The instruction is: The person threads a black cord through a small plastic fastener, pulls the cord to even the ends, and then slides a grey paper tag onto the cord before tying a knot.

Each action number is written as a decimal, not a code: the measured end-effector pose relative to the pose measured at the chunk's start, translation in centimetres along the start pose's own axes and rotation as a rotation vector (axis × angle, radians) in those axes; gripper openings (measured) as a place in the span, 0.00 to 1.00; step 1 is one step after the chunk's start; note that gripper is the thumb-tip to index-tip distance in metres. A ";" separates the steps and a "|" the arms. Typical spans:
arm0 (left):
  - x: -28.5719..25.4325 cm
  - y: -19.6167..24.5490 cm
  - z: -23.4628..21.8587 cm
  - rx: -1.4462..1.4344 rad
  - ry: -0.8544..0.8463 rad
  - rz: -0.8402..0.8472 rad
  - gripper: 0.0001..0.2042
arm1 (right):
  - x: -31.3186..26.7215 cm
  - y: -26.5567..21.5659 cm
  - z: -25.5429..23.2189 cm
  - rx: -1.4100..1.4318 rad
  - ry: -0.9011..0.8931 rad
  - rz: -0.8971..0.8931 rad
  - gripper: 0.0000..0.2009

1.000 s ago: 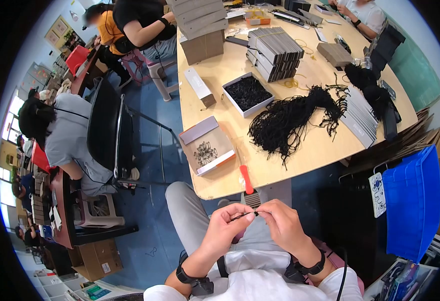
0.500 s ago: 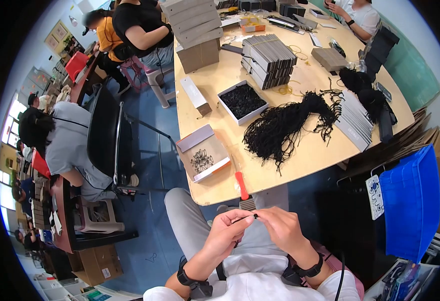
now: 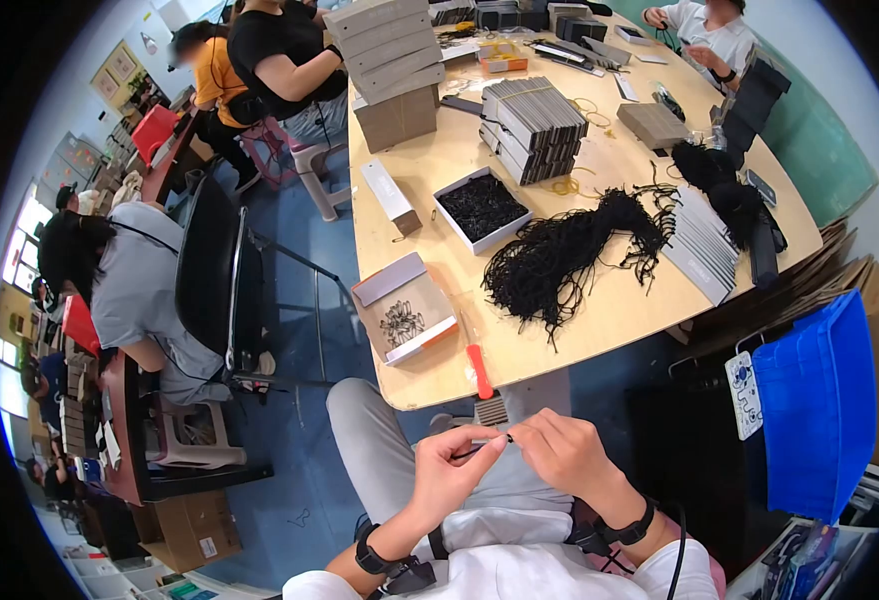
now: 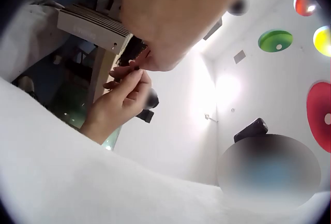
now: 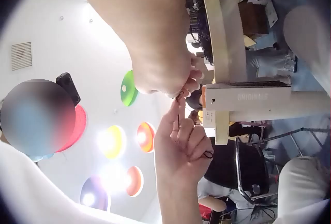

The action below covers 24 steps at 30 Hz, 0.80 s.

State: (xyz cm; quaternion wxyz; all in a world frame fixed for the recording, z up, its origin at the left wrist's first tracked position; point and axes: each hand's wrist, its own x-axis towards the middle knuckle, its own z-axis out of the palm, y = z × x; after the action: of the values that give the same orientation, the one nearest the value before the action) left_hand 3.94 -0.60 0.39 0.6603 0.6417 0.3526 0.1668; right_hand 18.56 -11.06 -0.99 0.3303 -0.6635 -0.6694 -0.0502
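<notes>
Both hands meet over the lap, fingertips close together, with a thin black cord [image 5: 179,120] between them. The left hand [image 3: 452,470] pinches the cord between thumb and fingers. In the right wrist view it runs along the fingers of that left hand [image 5: 181,157], and a small loop sticks out by the palm. The right hand [image 3: 562,455] pinches the cord's other end at a small dark spot, perhaps a knot, largely hidden by the fingertips. Just beyond the hands is a stack of grey boards [image 3: 491,411], its lettered side showing in the right wrist view.
On the table [image 3: 429,385] are an open box of metal clips [image 3: 429,262], a white box of small black pieces [image 3: 508,240], a heap of black cords [image 3: 549,265], bundled grey boards [image 3: 534,125] and a red-handled tool [image 3: 478,370]. A blue bin [image 3: 819,400] stands right.
The hands stay together at the cord; the right hand's fingers have turned over more, hiding more of its end. The head view has shifted slightly.
</notes>
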 end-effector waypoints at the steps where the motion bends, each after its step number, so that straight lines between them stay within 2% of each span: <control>1: -0.1 -0.1 -0.1 -0.009 -0.011 -0.015 0.05 | 0.0 0.0 0.0 -0.001 -0.008 -0.007 0.09; 4: -0.2 0.2 -0.2 -0.060 -0.037 -0.075 0.06 | 0.0 0.0 0.1 0.058 0.030 0.017 0.13; 5: -0.2 0.3 -0.2 -0.099 -0.053 -0.120 0.06 | -0.2 0.1 0.2 0.058 0.029 0.015 0.13; 8: -0.3 -0.4 -0.3 -0.180 -0.065 -0.119 0.06 | -0.6 0.0 0.2 0.127 -0.021 0.066 0.12; 10: -0.3 -0.5 -0.5 -0.186 -0.085 -0.135 0.06 | -0.3 -0.4 0.1 0.518 0.009 0.262 0.12; 13: -0.3 -0.9 -0.4 -0.184 -0.133 -0.121 0.06 | -0.2 -0.6 0.1 0.640 0.018 0.298 0.09; 15: -0.2 -1.5 -0.5 -0.175 -0.159 -0.094 0.06 | -0.5 -0.3 0.5 0.612 0.033 0.278 0.08; 17: 0.0 -2.1 -0.7 -0.214 -0.169 -0.167 0.06 | -0.7 -0.1 0.3 0.584 0.049 0.258 0.06; 19: -0.1 -1.0 -0.9 -0.233 -0.167 -0.175 0.06 | -0.7 0.0 -0.3 0.576 -0.084 0.289 0.05; 24: -0.5 -0.3 -1.6 -0.224 -0.216 -0.131 0.08 | -1.3 0.2 -0.7 0.532 -0.141 0.177 0.06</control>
State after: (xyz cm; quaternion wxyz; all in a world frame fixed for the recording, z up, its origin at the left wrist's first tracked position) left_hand 2.43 0.18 0.34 0.7714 0.5538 0.2997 0.0916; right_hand 18.89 -12.47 -1.17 0.4486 -0.6113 -0.6197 0.2026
